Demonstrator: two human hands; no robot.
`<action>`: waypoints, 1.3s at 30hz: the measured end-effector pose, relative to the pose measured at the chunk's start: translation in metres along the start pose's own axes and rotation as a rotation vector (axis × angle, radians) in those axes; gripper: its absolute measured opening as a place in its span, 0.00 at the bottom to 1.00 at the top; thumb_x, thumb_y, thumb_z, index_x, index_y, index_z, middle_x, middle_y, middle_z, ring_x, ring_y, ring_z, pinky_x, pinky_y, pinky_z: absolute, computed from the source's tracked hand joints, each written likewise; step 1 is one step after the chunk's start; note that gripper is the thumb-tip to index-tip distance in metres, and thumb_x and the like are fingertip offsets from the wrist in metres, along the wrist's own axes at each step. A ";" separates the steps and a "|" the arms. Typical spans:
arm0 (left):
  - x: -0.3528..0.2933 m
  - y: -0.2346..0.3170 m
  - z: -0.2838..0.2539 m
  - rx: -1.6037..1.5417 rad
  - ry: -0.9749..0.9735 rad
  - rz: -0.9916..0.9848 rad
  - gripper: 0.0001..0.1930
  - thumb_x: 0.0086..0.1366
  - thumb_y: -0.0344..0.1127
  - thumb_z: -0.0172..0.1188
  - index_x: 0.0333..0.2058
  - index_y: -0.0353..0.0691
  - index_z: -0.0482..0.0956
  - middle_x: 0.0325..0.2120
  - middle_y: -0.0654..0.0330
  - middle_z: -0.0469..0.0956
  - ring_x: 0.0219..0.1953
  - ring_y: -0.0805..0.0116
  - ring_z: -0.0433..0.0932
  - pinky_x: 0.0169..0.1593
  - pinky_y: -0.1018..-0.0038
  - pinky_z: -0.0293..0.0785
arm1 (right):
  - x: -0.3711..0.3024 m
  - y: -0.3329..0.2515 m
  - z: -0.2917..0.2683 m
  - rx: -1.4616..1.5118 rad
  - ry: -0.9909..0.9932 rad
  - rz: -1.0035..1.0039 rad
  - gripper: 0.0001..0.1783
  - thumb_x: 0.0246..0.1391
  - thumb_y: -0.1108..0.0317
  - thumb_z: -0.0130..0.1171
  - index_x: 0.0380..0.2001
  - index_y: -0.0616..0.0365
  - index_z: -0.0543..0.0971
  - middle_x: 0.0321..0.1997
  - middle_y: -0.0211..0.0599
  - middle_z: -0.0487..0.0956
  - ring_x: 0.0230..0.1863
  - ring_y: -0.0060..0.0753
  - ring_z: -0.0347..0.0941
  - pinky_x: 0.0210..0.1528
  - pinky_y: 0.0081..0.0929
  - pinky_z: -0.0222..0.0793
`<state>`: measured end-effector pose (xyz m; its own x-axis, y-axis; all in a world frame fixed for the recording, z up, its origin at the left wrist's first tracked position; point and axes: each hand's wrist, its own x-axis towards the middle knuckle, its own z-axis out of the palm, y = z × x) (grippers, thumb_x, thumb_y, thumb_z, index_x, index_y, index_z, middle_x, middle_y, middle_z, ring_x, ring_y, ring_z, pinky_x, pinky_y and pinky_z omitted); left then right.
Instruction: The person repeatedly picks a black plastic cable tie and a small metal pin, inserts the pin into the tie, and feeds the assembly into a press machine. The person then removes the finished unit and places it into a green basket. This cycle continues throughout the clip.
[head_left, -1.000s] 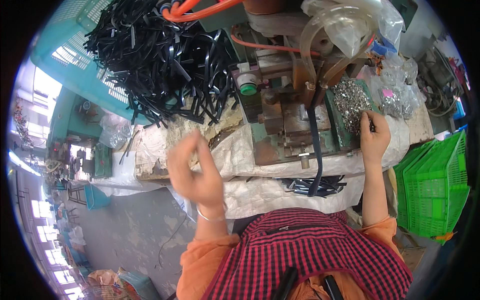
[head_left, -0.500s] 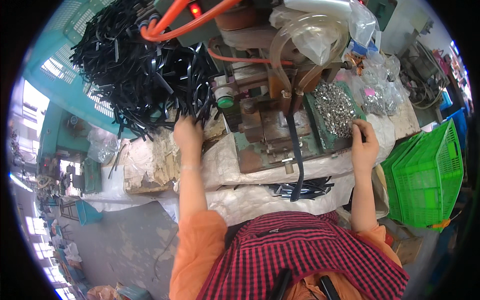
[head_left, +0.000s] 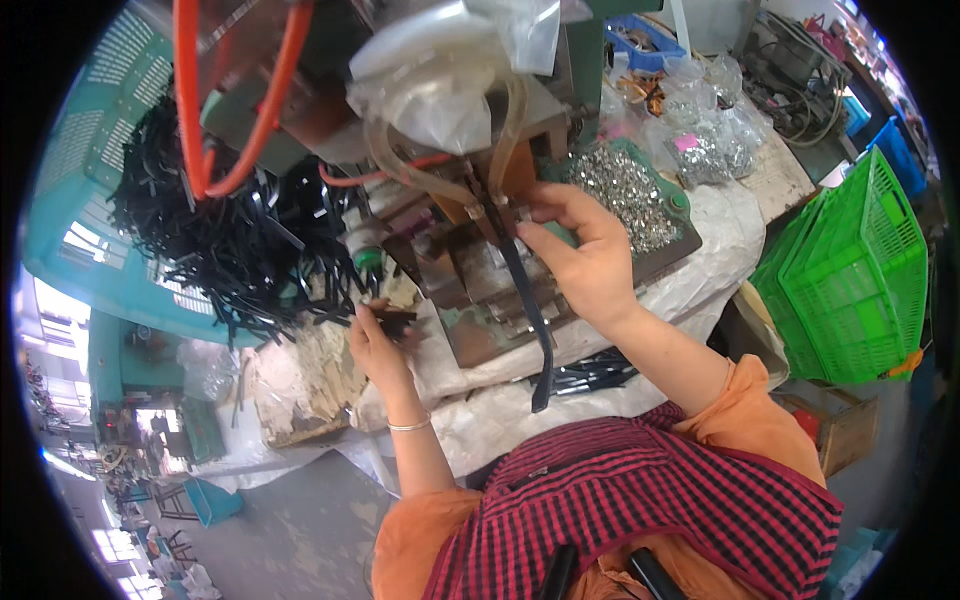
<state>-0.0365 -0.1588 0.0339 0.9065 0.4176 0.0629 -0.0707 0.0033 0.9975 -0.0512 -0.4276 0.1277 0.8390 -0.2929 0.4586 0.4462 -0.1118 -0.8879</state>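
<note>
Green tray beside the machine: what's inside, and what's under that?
The green tray holds a heap of small shiny metal pieces. Anything beneath the heap is covered; the right hand also blocks part of the tray from view.

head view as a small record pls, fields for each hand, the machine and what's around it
left hand: beside the heap of black strips, dark strip at its fingers; grip unclear
right hand: at the machine, fingertips by a long black strip; whether it holds anything is unclear
machine: long strip hangs from it toward the person
right of machine: heap of small shiny metal pieces
far left: teal basket
far right: green crates
</note>
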 end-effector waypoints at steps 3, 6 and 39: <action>-0.021 0.054 0.027 0.004 0.047 0.273 0.06 0.73 0.32 0.59 0.39 0.35 0.78 0.30 0.57 0.81 0.26 0.74 0.78 0.28 0.79 0.75 | -0.005 0.004 0.000 0.130 0.018 0.108 0.21 0.56 0.79 0.65 0.53 0.66 0.78 0.45 0.36 0.83 0.44 0.24 0.79 0.51 0.23 0.73; -0.040 0.097 0.036 -0.127 -0.049 0.524 0.08 0.67 0.19 0.61 0.43 0.32 0.74 0.36 0.51 0.81 0.33 0.68 0.81 0.34 0.74 0.82 | -0.001 -0.004 0.004 0.274 -0.038 0.195 0.24 0.56 0.81 0.63 0.57 0.68 0.74 0.51 0.36 0.81 0.46 0.21 0.78 0.53 0.21 0.72; -0.025 0.075 -0.043 0.819 0.080 1.136 0.09 0.56 0.27 0.67 0.36 0.42 0.86 0.32 0.62 0.84 0.31 0.63 0.78 0.37 0.68 0.72 | -0.010 0.094 -0.133 -0.102 0.374 0.247 0.13 0.71 0.67 0.54 0.48 0.64 0.81 0.46 0.35 0.83 0.44 0.25 0.78 0.51 0.23 0.73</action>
<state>-0.0825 -0.1299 0.1062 0.4909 -0.1156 0.8635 -0.4550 -0.8792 0.1409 -0.0592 -0.5609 0.0347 0.7379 -0.6432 0.2044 0.1985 -0.0827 -0.9766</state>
